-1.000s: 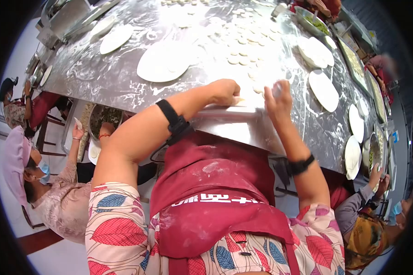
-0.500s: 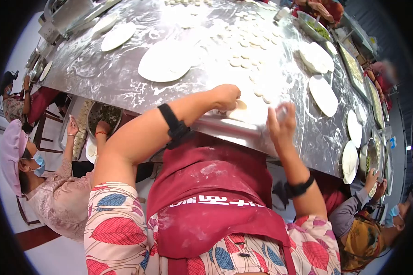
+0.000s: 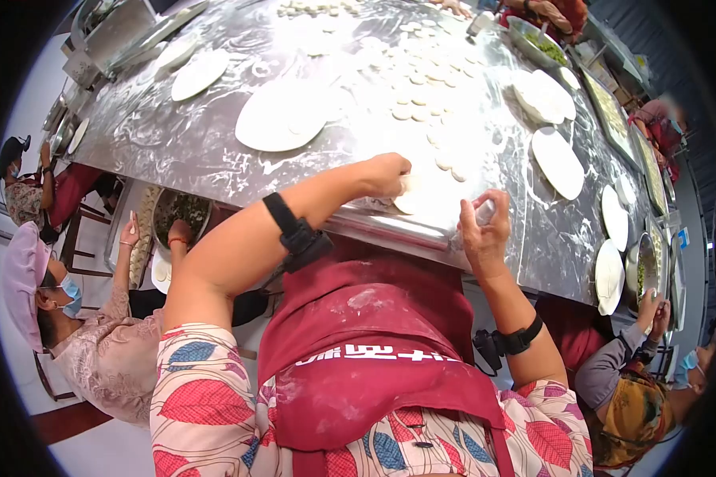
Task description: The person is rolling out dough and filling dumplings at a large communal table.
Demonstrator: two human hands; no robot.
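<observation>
My left hand [image 3: 386, 175] is closed, pinching the left edge of a pale round dough wrapper [image 3: 410, 195] at the table's near edge. To the right of that wrapper, my right hand [image 3: 485, 230] is curved, with its thumb and fingers around a small rolling pin [image 3: 484, 213] whose end shows between them. Just beyond my hands lie small dough discs [image 3: 444, 161] on the floured metal table [image 3: 358, 143]. Glare washes out part of the dough.
White oval plates [image 3: 282, 118] rest on the table, left and right. A bowl of green filling [image 3: 537, 44] stands far right. A person in a pink cap [image 3: 25, 278] works at the left, another person [image 3: 628, 397] at the lower right. Long trays [image 3: 612, 119] line the right side.
The dough wrapper between my hands has shifted slightly and turned. My right hand has come slightly lower, its fingers now more curled. The view has tilted a little.
</observation>
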